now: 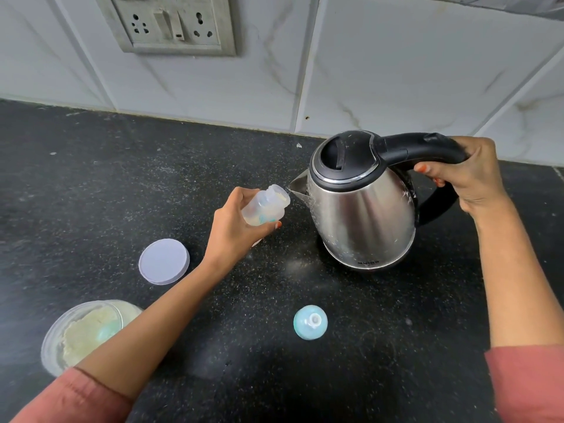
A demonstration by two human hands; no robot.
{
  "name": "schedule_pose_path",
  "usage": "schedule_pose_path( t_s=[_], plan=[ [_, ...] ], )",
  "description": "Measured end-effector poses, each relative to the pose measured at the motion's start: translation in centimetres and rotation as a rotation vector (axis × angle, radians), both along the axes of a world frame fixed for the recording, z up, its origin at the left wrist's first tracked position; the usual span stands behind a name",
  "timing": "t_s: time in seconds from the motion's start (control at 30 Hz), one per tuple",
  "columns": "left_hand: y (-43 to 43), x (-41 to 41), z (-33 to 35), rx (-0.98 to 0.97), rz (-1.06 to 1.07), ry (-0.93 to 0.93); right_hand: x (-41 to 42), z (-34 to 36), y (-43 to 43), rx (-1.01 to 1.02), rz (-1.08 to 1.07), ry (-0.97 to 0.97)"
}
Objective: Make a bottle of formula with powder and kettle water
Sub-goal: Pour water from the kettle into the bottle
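One baby bottle (265,207), translucent and uncapped, is held tilted in the left hand (235,230), its open mouth pointing toward the kettle spout (297,187) and sitting just beside the spout tip; pale powder shows inside near the neck and lower in the body. The left fingers (268,226) are closed around the bottle's lower half, thumb on the upper side, so the mouth projects beyond the fingertips toward the kettle. The steel kettle (363,209) stands on or very close to the black counter (122,178); whether its base touches cannot be told. Its black lid is down. The right hand (470,175) grips the black kettle handle (427,149), fingers wrapped fully around the top of the handle's arc, thumb over the outer side. No stream of water can be made out between spout and bottle. Below the left fingers, on the counter, lies the teal bottle cap with teat (310,322), well apart from both hands. To the outer side of the left wrist lies a flat lilac lid (164,261). Under the left forearm stands an open clear container of powder (85,332), partly hidden by the arm. Both arms wear reddish sleeves (526,383). Beyond the fingers, the tiled wall (396,71) carries a socket plate (172,22).
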State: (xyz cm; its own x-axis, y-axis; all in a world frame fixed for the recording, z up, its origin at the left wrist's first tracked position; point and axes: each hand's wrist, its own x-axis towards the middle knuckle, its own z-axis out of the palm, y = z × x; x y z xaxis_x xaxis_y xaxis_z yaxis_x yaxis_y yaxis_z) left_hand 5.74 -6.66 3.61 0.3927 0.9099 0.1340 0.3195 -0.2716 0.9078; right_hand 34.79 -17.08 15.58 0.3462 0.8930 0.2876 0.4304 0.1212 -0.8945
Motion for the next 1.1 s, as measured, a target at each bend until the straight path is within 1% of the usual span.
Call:
schedule_pose_path(
  t_s=[0.37, 1.1],
  plan=[
    [-0.22, 0.01, 0.05, -0.012, 0.036, 0.019, -0.08, 0.08, 0.49, -0.023, -0.019, -0.022],
    [-0.45, -0.31, 0.22, -0.021, 0.049, 0.029, -0.33, 0.34, 0.52, -0.025, 0.025, -0.035]
  ],
)
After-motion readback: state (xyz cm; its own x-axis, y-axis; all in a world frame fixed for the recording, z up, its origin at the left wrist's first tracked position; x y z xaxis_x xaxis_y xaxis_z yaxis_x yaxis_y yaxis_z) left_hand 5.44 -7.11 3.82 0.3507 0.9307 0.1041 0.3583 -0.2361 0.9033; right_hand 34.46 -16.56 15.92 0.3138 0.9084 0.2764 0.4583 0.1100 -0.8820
